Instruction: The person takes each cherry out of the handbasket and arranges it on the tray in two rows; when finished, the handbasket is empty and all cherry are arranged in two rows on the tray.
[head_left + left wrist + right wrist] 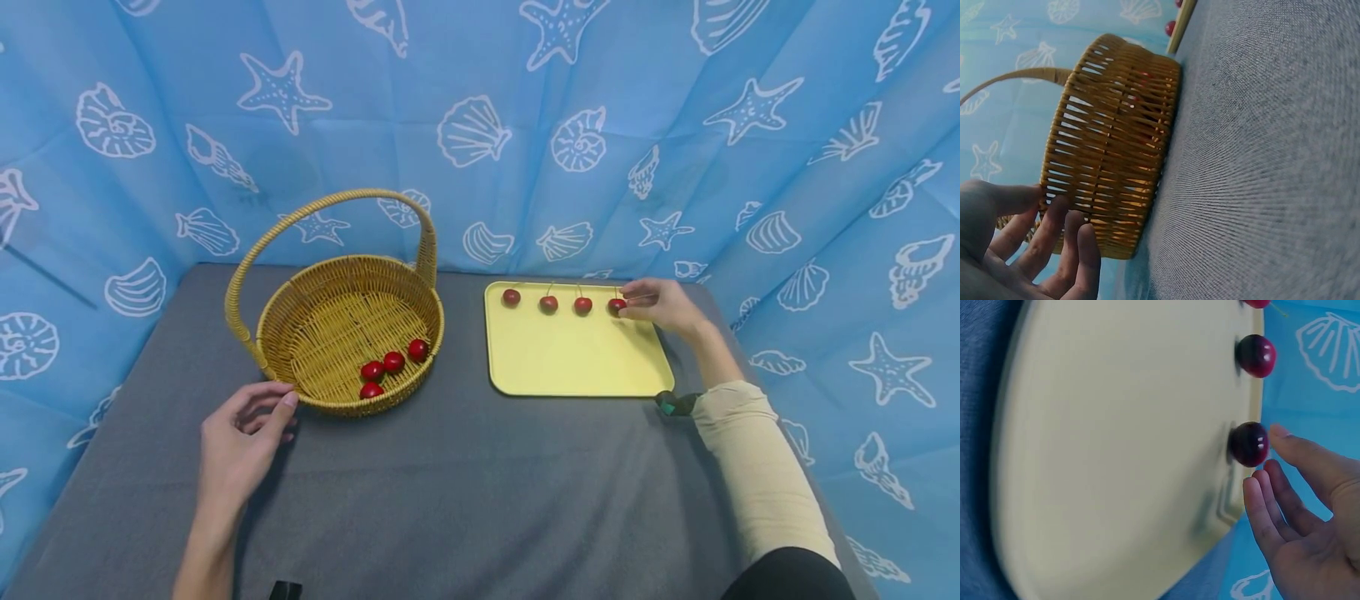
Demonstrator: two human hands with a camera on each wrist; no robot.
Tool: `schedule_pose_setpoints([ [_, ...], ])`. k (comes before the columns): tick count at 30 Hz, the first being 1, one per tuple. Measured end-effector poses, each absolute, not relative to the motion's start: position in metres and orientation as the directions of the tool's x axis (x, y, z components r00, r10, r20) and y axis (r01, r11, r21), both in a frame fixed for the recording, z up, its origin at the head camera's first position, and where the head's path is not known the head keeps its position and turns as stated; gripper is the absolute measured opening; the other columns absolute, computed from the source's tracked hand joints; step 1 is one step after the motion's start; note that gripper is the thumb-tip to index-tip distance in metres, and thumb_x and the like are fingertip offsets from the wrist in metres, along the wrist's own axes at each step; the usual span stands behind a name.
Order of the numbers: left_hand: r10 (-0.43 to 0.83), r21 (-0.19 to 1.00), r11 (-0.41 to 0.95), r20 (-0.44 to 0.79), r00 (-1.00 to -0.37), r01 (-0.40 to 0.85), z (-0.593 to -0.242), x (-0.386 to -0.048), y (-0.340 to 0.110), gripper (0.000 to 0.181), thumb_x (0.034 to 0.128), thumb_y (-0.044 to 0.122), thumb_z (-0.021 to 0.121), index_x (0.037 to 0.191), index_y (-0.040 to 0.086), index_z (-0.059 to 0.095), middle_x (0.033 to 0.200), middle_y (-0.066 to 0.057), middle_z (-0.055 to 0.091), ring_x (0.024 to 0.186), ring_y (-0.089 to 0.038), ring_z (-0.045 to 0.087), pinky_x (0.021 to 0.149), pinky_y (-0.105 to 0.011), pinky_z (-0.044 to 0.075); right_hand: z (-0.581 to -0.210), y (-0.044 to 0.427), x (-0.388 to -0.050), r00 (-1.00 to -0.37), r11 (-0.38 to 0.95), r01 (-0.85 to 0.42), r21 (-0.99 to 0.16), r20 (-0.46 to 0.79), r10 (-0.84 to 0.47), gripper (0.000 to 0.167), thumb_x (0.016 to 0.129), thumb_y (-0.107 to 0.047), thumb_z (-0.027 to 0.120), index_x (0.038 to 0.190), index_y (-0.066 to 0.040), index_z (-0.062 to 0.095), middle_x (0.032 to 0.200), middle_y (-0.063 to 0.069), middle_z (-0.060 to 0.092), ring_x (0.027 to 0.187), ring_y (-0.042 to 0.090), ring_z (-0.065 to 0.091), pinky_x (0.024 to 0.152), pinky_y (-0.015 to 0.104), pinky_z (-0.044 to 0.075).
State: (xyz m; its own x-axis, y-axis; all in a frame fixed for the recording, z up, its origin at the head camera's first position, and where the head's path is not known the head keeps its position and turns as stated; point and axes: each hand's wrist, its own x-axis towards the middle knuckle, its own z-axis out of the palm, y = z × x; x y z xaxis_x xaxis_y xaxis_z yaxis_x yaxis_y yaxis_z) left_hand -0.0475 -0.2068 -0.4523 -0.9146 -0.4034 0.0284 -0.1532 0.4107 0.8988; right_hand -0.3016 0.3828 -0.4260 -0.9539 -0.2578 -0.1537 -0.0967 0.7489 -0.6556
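Right grip [660, 305]: thumb and fingers parted at the rightmost cherry [617, 307], contact undetermined, far right corner of yellow tray [577, 358]. Left grip [243, 429]: pinching rim of wicker basket [337, 407], containing four red cherries [393, 362], toward the surface's [465, 492] far left corner.

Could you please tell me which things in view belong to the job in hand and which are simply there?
Apparently in use:
- wicker basket, its rim pinched by the left hand
- four cherries in it
- yellow tray
- four cherries on it, the right hand at one

Apparently just there:
- grey cloth
- blue shell-patterned curtain
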Motion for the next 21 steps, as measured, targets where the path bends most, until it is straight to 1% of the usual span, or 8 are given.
schedule_pose_setpoints([
  [3,-0.405,0.902,0.402,0.020,-0.914,-0.158,-0.452,-0.047,-0.208,0.026,0.1055,0.024,0.074,0.128,0.011,0.072,0.109,-0.005,0.079,0.079,-0.003,0.074,0.067,-0.017,0.064,-0.414,0.376,-0.298,-0.954,0.750,-0.092,-0.655,-0.158,-0.256,0.049,0.105,-0.011,0.071,0.148,0.009,0.056,0.150,0.036,0.059,0.139,0.052,0.059,0.093,0.013,0.054],
  [5,-0.405,0.904,0.395,0.011,-0.914,-0.164,-0.453,-0.048,-0.208,0.027,0.1053,0.024,0.074,0.129,0.011,0.072,0.107,-0.002,0.079,0.080,-0.004,0.075,0.067,-0.017,0.064,-0.410,0.374,-0.298,-0.955,0.750,-0.089,-0.656,-0.158,-0.252,0.050,0.106,-0.015,0.071,0.149,0.007,0.056,0.150,0.034,0.059,0.140,0.050,0.059,0.097,0.018,0.055],
  [7,-0.404,0.906,0.388,0.002,-0.915,-0.170,-0.453,-0.048,-0.208,0.028,0.1053,0.025,0.074,0.129,0.011,0.071,0.106,0.001,0.079,0.080,-0.004,0.075,0.067,-0.018,0.064,-0.406,0.371,-0.297,-0.955,0.744,-0.086,-0.663,-0.158,-0.251,0.051,0.107,-0.019,0.071,0.149,0.005,0.056,0.151,0.032,0.059,0.140,0.046,0.059,0.097,0.017,0.053],
  [10,-0.403,0.906,0.386,-0.002,-0.915,-0.172,-0.452,-0.049,-0.208,0.028,0.1053,0.025,0.074,0.129,0.011,0.071,0.105,0.002,0.078,0.080,-0.004,0.075,0.067,-0.018,0.064,-0.405,0.371,-0.298,-0.957,0.726,-0.087,-0.683,-0.146,-0.251,0.053,0.106,-0.027,0.074,0.150,-0.002,0.058,0.152,0.025,0.061,0.138,0.036,0.062,0.100,0.019,0.055],
  [12,-0.404,0.907,0.386,-0.001,-0.915,-0.172,-0.452,-0.048,-0.208,0.028,0.1054,0.025,0.074,0.129,0.011,0.072,0.106,0.001,0.078,0.080,-0.004,0.075,0.067,-0.017,0.064,-0.400,0.365,-0.296,-0.956,0.709,-0.094,-0.699,-0.135,-0.261,0.053,0.105,-0.028,0.074,0.149,-0.004,0.059,0.152,0.024,0.062,0.136,0.030,0.063,0.095,0.012,0.053],
  [14,-0.405,0.905,0.389,0.001,-0.914,-0.171,-0.452,-0.048,-0.208,0.027,0.1055,0.025,0.074,0.129,0.011,0.072,0.108,-0.003,0.079,0.080,-0.005,0.075,0.067,-0.017,0.064,-0.394,0.359,-0.293,-0.955,0.695,-0.104,-0.711,-0.124,-0.271,0.052,0.105,-0.029,0.075,0.149,-0.006,0.060,0.152,0.022,0.063,0.135,0.027,0.064,0.094,0.009,0.053],
  [17,-0.405,0.902,0.396,0.001,-0.914,-0.174,-0.453,-0.047,-0.208,0.028,0.1059,0.025,0.073,0.130,0.011,0.071,0.112,-0.008,0.079,0.080,-0.004,0.074,0.067,-0.017,0.064,-0.384,0.346,-0.289,-0.950,0.674,-0.135,-0.726,-0.097,-0.296,0.050,0.104,-0.028,0.076,0.148,-0.007,0.061,0.152,0.022,0.063,0.137,0.030,0.064,0.094,0.009,0.054],
  [21,-0.402,0.903,0.395,0.004,-0.916,-0.170,-0.452,-0.047,-0.207,0.028,0.1058,0.025,0.073,0.130,0.011,0.071,0.111,-0.006,0.078,0.081,-0.005,0.075,0.067,-0.017,0.064,-0.370,0.325,-0.283,-0.943,0.640,-0.182,-0.747,-0.053,-0.330,0.045,0.103,-0.024,0.078,0.143,-0.008,0.065,0.148,0.021,0.065,0.139,0.036,0.064,0.095,0.010,0.055],
])
